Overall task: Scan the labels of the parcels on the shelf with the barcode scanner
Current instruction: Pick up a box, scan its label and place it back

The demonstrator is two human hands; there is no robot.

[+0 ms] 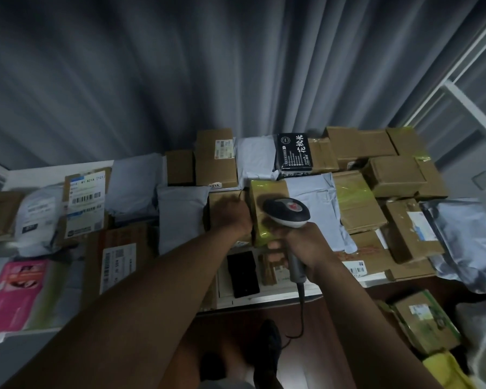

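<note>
The right hand grips the barcode scanner over the yellow-taped parcel on the shelf, the left hand clasping that parcel's left edge; turn its label toward the scanner's head.

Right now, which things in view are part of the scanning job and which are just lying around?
Part of the job:
barcode scanner gripped in the right hand
yellow-taped box held by the left hand
parcels on the shelf, like the labelled box

Just lying about:
black phone
grey curtain
</note>
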